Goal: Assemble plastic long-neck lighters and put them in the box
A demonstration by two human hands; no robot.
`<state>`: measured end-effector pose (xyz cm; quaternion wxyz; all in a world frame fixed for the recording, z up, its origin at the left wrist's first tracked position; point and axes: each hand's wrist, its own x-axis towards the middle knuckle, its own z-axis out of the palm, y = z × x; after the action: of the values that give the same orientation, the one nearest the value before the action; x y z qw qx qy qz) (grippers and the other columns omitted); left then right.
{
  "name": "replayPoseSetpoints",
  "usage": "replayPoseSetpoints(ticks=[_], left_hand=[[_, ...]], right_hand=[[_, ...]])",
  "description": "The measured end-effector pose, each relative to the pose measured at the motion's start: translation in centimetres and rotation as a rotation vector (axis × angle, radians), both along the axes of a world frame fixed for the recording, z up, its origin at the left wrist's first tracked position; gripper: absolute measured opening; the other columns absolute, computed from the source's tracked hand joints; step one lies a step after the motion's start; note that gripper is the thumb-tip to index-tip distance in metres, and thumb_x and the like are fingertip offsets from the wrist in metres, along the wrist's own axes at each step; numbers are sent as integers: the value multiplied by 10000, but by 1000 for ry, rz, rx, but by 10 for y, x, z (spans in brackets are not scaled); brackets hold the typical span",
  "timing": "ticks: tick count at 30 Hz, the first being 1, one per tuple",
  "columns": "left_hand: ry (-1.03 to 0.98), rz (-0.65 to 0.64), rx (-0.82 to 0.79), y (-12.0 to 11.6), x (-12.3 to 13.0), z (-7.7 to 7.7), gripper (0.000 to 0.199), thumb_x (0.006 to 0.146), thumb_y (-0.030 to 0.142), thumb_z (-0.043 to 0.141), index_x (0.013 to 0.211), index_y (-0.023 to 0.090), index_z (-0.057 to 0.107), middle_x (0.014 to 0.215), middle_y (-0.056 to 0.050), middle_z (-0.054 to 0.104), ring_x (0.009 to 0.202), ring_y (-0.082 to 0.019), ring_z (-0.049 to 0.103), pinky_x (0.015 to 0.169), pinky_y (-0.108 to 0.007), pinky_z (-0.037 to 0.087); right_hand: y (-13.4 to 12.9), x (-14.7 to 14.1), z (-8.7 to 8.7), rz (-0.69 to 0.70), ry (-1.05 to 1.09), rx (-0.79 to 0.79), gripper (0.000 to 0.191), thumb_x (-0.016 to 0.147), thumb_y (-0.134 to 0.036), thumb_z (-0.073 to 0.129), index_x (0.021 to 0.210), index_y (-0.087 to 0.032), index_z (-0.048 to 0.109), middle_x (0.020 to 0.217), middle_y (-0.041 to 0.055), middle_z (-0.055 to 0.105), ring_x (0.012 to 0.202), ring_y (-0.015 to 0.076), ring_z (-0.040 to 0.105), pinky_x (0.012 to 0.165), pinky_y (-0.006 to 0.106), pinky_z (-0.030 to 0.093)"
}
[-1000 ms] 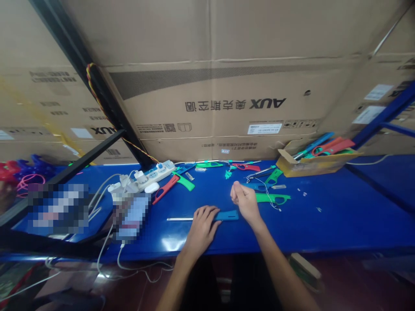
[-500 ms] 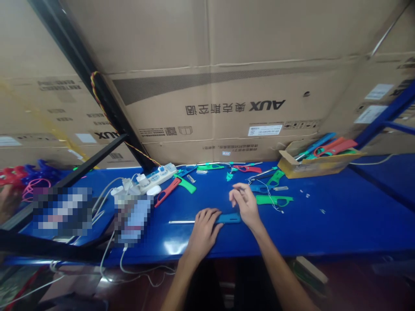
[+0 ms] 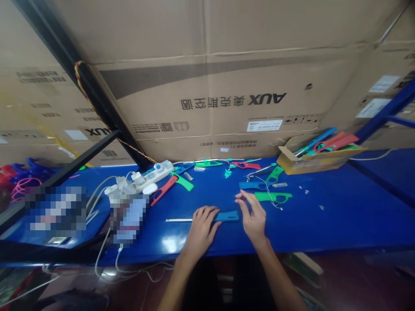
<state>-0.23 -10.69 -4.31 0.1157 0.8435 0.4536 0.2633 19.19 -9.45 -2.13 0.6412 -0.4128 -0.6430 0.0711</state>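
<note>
Head view: left hand [image 3: 200, 226] closes its fingers over blue lighter [image 3: 224, 216], flat on worktop [image 3: 311, 229]. Right hand [image 3: 255, 218] beside it, fingertips near together; pinch unclear. Blue body looks largely assembled; green handle [image 3: 264, 197], loose parts seem unfinished. Printed cardboard [image 3: 220, 32] behind.

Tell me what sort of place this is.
Probably a small workshop or stockroom assembly bench: large AUX cartons line the back, colourful lighter-like handles and parts lie scattered, and an open box holds more.
</note>
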Motion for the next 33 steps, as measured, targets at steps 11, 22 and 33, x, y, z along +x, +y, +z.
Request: replayPoseSetpoints(ticks=[11,22,33], left_hand=[[-6,9,1,-1,0,0,308,1002,266,543,1308,241,571,1294,-79,618,1225,-257,527,1053,-461,437],[4,7,-40,-1,0,1,314,998,247,557,1312,233,551,1317,-74,607,1233,-266,508,1067,-479,411],[-3,7,-39,0,0,0,311,1004,262,548,1314,234,553,1312,-72,609,1237,-259,506,1078,-469,404]], right_hand=[[-7,-2,-3,-77,-110,110,471,947,-53,514,1362,-261,593,1092,105,723,939,216,707,813,414,599],[-6,-1,-7,-130,-132,159,418,923,-82,585,1298,-256,641,1017,106,727,938,240,706,791,445,605],[-6,-1,-6,-180,-119,186,377,893,-95,647,1238,-248,659,987,85,719,888,217,697,745,393,604]])
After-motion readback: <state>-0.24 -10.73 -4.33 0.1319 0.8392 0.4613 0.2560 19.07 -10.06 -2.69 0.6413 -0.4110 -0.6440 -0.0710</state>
